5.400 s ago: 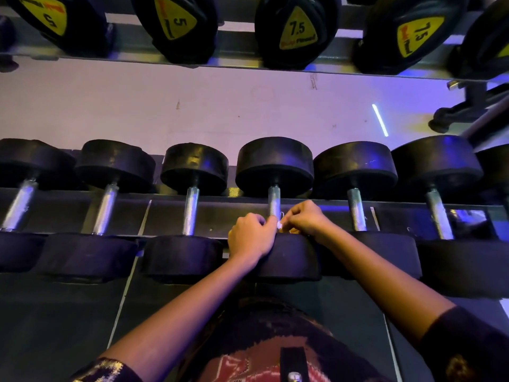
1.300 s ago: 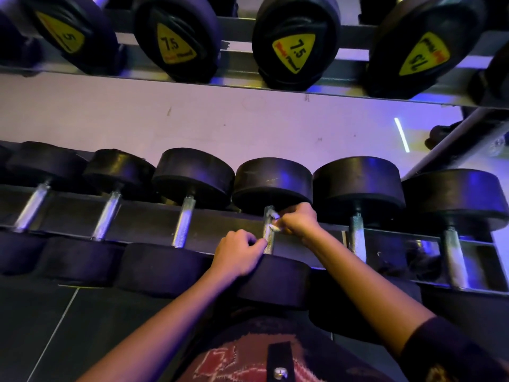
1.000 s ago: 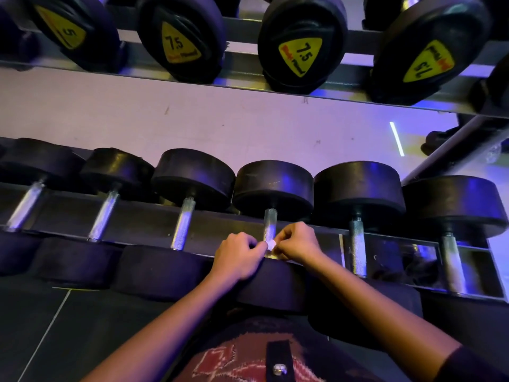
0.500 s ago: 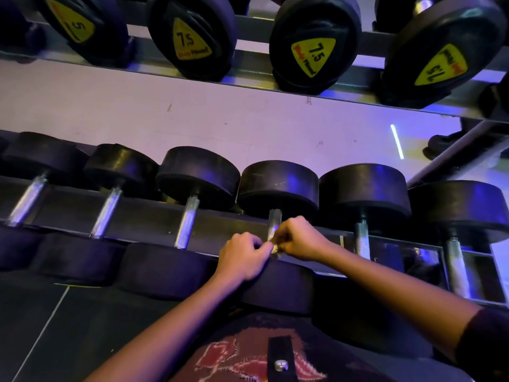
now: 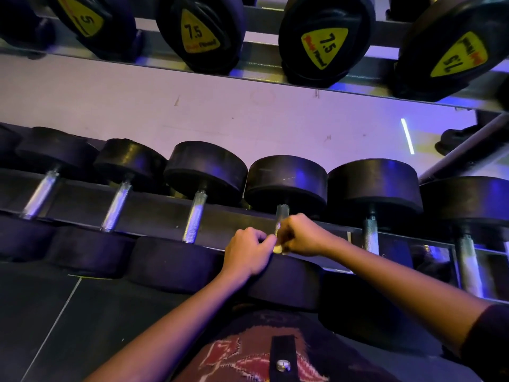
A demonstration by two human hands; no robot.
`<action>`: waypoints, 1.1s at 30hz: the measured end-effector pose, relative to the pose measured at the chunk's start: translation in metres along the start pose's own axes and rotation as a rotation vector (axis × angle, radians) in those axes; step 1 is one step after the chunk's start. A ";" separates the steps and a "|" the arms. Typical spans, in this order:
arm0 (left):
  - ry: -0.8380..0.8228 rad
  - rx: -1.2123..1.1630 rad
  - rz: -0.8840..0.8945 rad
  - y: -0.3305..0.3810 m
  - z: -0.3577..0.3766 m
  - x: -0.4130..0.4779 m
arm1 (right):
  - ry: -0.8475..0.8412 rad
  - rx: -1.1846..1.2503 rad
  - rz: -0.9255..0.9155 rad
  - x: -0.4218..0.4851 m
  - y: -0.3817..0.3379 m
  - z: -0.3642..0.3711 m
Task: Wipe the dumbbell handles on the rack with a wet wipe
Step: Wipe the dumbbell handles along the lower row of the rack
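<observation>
Here, wipe (image 5: 277, 248): a small pale scrap pinched between the two hands, at the near end of the handle, roughly at the centre of the view.
Handle (image 5: 281, 215): a knurled metal bar, fourth from the left on the lower row; only its far end shows, at 12 o'clock from the hands.
Right hand (image 5: 301, 235): fingers curled tight around the wipe and the near part of the handle, at 3 o'clock from the wipe.
Left hand (image 5: 248, 250): clenched, thumb and forefinger nipping the wipe's edge, at 9 o'clock from it; the heel rests on the near black weight (image 5: 283, 279).
Rack (image 5: 154, 213): a dark rail crossing from 9 to 3 o'clock, with more handles on either side; the upper shelf (image 5: 261, 62) at 12 o'clock carries weights with yellow labels.
Step in hand: probably wrapping the wipe round the bar and rubbing along it.
Doing it well: keep the wipe spread rather than bunched, close it right round the bar, twist while sliding up to the far weight so the knurling gets cleaned all the way round, then move to the next handle at 3 o'clock.
</observation>
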State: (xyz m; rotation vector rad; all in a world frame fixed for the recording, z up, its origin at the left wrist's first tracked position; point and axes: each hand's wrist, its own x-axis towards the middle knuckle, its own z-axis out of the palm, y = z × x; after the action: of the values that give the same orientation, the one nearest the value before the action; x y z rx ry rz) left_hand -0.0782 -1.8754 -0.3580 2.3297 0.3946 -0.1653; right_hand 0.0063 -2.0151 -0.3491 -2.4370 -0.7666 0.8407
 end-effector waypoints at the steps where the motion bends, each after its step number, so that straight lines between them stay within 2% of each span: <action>1: 0.000 0.000 0.000 0.000 0.001 0.001 | -0.015 0.073 -0.009 -0.004 0.002 0.000; 2: 0.002 0.000 0.000 0.000 0.001 0.001 | 0.041 0.129 -0.010 -0.005 0.005 0.000; 5: 0.012 0.018 -0.003 0.000 0.002 0.002 | 0.403 0.165 0.039 0.005 0.017 -0.007; 7: 0.015 0.032 0.001 0.000 0.002 0.003 | 0.474 0.105 0.101 0.011 0.017 -0.009; 11: 0.016 0.033 0.001 -0.001 0.003 0.003 | 0.440 0.173 0.164 0.005 0.015 0.000; 15: 0.023 0.042 0.006 -0.002 0.005 0.005 | 0.224 0.278 0.217 -0.018 0.019 0.020; 17: 0.020 0.039 0.006 -0.001 0.005 0.005 | 0.202 0.431 0.254 -0.022 0.022 0.021; 19: 0.016 0.039 -0.002 0.000 0.004 0.004 | 0.348 0.531 0.309 -0.011 0.025 0.017; 21: 0.014 0.039 -0.014 0.001 0.003 0.003 | 0.535 0.455 0.358 0.004 0.026 0.007; 24: 0.016 0.037 -0.026 0.002 0.003 0.003 | 0.589 0.498 0.420 0.014 0.021 0.000; 26: 0.015 0.033 -0.025 0.002 0.002 0.002 | 0.541 0.560 0.446 0.010 0.020 0.007; 30: 0.015 0.030 -0.016 0.000 0.003 0.004 | 0.292 0.575 0.469 -0.014 0.023 0.029; 33: 0.017 0.014 0.002 -0.001 0.005 0.005 | 0.272 0.622 0.494 -0.020 0.021 0.030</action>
State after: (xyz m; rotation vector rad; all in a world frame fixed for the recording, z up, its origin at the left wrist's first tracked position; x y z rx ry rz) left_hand -0.0743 -1.8769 -0.3631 2.3467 0.4008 -0.1484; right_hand -0.0196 -2.0360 -0.3741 -2.1053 0.1983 0.7448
